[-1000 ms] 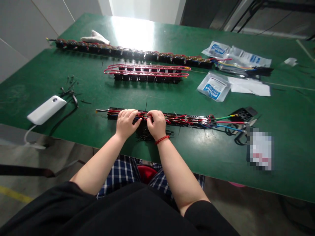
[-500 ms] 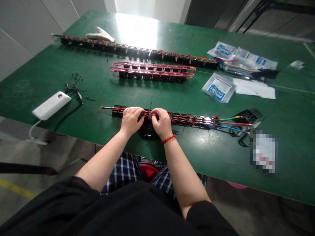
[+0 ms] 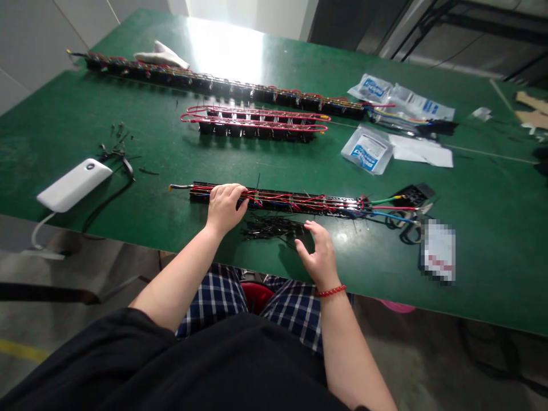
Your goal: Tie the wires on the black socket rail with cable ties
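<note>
A long black strip with red, green and blue wires (image 3: 308, 204) lies across the green table (image 3: 141, 220) in front of me. My left hand (image 3: 226, 210) is wrapped over its left part, fingers on the far side and thumb on the near side. Just below the strip is a pile of thin black ties (image 3: 272, 227). To the right of that pile, my right hand (image 3: 315, 251) hovers with thumb and fingers apart and nothing between them. A thin black tie end sticks up from the strip beside my left hand.
Behind lie a bundled strip with red wire loops (image 3: 257, 123) and a longer wired strip (image 3: 214, 85). A white device (image 3: 75, 185) sits at left. Plastic packets (image 3: 368, 149), a white cloth (image 3: 162, 55) and a black connector box (image 3: 415, 194) are also on the table.
My right hand has left the strip, moved right and toward me, and opened beside the tie pile, which now shows. My left hand stays on the strip. The view has shifted slightly.
</note>
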Available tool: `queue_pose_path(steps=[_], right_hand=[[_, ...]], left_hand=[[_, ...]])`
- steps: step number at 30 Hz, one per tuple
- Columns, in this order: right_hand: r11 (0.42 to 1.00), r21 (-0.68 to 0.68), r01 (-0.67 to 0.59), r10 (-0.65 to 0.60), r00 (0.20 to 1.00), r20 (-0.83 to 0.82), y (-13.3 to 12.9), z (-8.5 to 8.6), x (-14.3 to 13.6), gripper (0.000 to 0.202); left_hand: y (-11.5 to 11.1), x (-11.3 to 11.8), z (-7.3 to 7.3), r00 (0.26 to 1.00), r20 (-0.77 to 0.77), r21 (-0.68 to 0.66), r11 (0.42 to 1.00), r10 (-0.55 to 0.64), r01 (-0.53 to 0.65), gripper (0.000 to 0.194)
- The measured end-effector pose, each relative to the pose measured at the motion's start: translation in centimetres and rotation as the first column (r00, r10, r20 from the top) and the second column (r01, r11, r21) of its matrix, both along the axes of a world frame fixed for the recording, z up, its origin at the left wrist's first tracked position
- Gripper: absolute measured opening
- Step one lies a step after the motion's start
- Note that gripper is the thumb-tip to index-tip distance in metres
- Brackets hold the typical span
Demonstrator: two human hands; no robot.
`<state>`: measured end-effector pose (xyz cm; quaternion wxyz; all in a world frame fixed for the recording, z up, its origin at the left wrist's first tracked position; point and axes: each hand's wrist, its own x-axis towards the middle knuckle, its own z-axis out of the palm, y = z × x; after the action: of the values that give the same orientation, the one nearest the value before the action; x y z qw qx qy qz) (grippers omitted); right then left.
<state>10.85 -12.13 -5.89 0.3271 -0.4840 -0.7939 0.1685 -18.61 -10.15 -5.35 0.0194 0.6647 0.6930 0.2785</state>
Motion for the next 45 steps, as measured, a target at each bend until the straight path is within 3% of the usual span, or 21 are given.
queue_pose_path(steps=[4,8,21,37,45], right_hand=[[0.997,-0.049,-0.063,0.072,0.978,0.194,0.7,-0.7,-0.6,0.066],[0.993,-0.055,-0.107,0.118,0.951,0.286,1.3,-0.5,-1.8,0.061],[0.994,0.063,-0.086,0.077,0.988,0.132,1.4,-0.4,-1.7,0.013],[0.989,0.098,-0.109,0.102,0.992,0.069,1.2,-0.5,-1.4,0.017],[0.987,0.158,-0.020,0.020,1.000,0.005,1.0,-0.2,-1.3,0.016]], left_hand=[[0.0,-0.1,-0.1,1.000,0.004,0.010,1.000,-0.005,0.005,0.024],[-0.1,-0.1,-0.2,1.000,0.022,0.004,1.000,-0.005,0.005,0.024],[0.0,-0.2,-0.4,1.000,-0.021,0.057,0.998,-0.004,0.005,0.022],[0.1,-0.3,-0.6,1.000,-0.019,0.075,0.997,-0.007,0.009,0.021],[0.0,-0.2,-0.4,1.000,-0.016,0.051,0.999,-0.007,0.008,0.022]])
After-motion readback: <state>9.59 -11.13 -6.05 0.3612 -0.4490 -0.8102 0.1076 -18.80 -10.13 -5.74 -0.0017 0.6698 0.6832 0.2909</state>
